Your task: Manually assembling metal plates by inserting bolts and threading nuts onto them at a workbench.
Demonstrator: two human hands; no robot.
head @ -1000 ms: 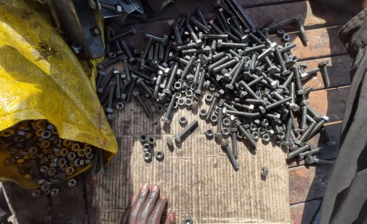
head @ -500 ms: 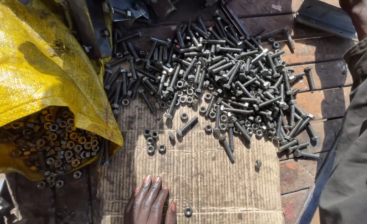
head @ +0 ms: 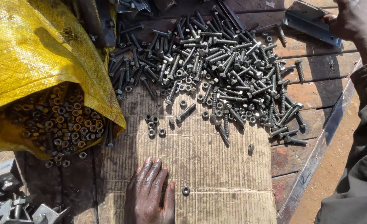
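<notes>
The left hand (head: 150,193) lies flat on the cardboard sheet (head: 216,166), fingers together and holding nothing; a single nut (head: 186,190) sits just beside its thumb. The right hand (head: 351,18) rests on a metal bracket (head: 307,18) at the table's far corner; whether its grip closes on it cannot be told. Between them sprawls a heap of bolts (head: 216,70). A yellow sack (head: 38,62) spills nuts (head: 55,124) at left.

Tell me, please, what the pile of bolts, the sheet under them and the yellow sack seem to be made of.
Bolts: probably steel, dark and dull, with grey glints on threads and hex heads.
Sheet: corrugated cardboard, brown, with fine parallel ribs.
Yellow sack: apparently woven plastic, slightly glossy and creased; the nuts spilling out look like yellowish plated metal.
</notes>
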